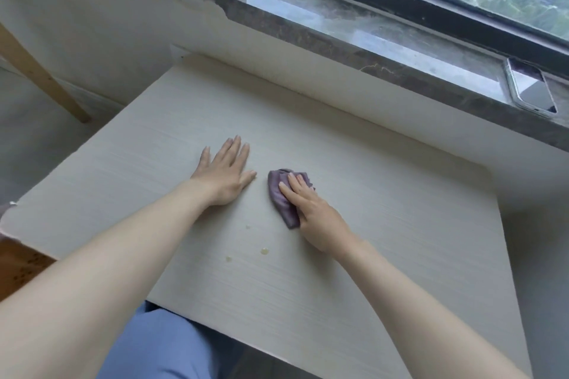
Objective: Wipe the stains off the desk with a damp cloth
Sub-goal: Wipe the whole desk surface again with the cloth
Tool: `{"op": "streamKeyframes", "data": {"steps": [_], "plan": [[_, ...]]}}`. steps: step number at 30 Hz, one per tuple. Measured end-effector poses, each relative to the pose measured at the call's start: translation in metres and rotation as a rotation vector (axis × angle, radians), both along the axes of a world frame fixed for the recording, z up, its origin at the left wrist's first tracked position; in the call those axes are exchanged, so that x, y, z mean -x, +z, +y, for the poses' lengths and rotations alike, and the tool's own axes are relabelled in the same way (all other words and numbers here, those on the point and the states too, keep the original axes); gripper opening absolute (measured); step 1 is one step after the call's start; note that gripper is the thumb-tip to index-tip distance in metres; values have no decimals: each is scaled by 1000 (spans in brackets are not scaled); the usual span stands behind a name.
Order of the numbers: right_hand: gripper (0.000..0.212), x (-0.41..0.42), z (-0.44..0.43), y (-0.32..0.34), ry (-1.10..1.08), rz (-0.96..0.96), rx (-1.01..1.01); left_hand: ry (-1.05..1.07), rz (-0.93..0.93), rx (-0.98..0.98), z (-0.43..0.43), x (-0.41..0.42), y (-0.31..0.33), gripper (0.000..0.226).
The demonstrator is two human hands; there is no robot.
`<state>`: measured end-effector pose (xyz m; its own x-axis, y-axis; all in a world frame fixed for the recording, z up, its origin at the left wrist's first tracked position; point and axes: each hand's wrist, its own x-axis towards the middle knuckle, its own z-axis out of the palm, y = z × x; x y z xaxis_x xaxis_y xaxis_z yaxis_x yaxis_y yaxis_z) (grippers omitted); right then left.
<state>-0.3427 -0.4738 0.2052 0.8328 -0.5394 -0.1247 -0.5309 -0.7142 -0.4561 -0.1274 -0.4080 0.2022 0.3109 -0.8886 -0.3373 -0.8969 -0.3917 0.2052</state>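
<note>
Centrally, the right hand (311,209) presses a folded purple cloth (281,197) onto the pale worktop (400,224), fingers together on top of it. Left hand (226,174) lies flat just beside, fingers slightly spread. 3 yellowish stains (264,251) sit nearer the person, apart from the cloth.
</note>
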Motion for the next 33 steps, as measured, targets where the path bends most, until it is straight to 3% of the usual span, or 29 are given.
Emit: {"op": "streamKeyframes", "data": {"steps": [5,11,17,23,28,33], "plan": [[65,-34,-8,3,-192,52,26,-14,-117,-11,0,6,4,64],[64,-8,24,-4,22,-8,39,-17,-89,-12,-1,2,2,68],[68,-37,9,-3,-156,27,-23,-4,-75,7,0,4,3,70],[60,5,30,5,23,-20,-59,-11,-90,7,0,4,1,70],[62,-19,34,-2,-145,-9,-29,-13,-109,13,1,5,2,70],[69,20,51,3,170,46,19,-19,-114,0,2,5,2,70]]}}
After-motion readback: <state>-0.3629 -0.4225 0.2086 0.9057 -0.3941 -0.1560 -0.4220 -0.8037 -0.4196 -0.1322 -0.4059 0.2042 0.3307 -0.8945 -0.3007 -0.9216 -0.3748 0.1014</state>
